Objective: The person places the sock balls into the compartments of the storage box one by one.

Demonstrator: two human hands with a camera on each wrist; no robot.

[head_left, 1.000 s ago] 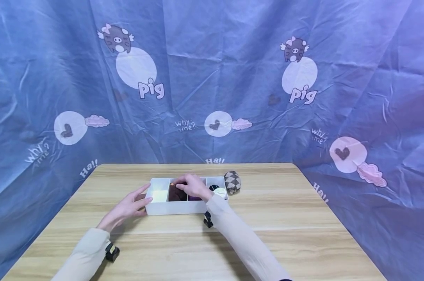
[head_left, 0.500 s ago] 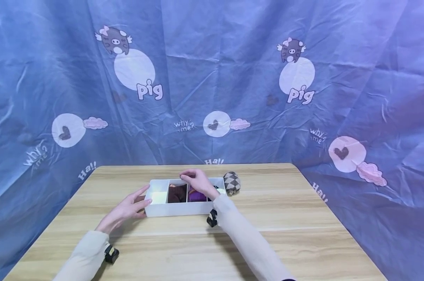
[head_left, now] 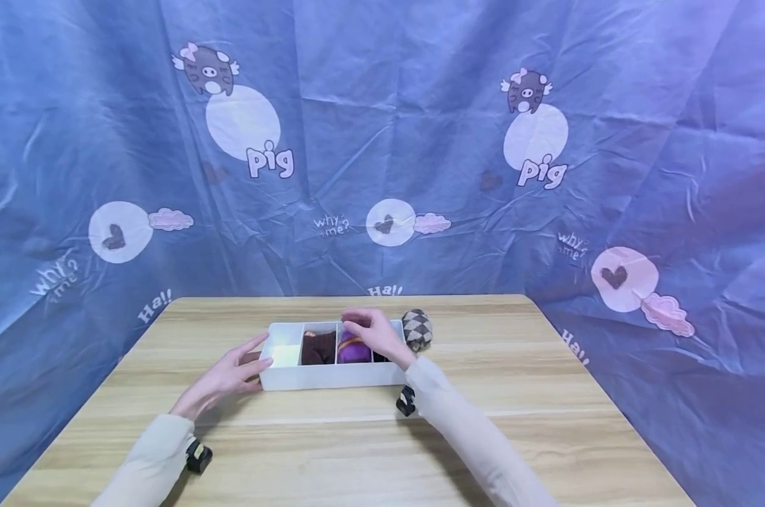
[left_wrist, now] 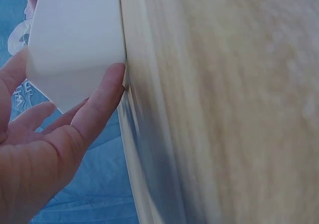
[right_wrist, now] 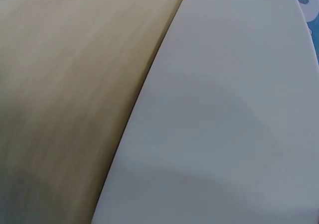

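Note:
A long white divided box [head_left: 332,377] stands on the table. My left hand [head_left: 233,370] is at its left end, fingers spread and touching the end wall. In the left wrist view, the left hand's fingertips [left_wrist: 110,82] lie at the box's lower corner. My right hand [head_left: 376,331] hovers over the right part of the box, fingers loosely bent, holding nothing visible. A dark brown folded cloth [head_left: 319,348] fills the second compartment, and a purple cloth bundle [head_left: 353,351] with an orange stripe fills the third. The rightmost compartment is mostly hidden by the right hand.
A grey-and-cream checkered cloth bundle [head_left: 417,329] sits just beyond the box's right end. The wooden table [head_left: 332,451] reaches back to a blue printed curtain [head_left: 382,141]. The box's leftmost compartment [head_left: 284,348] shows only its white floor.
My right hand has moved right, from the brown cloth past the purple bundle, uncovering both and covering the rightmost compartment. My left hand stays at the box's left end.

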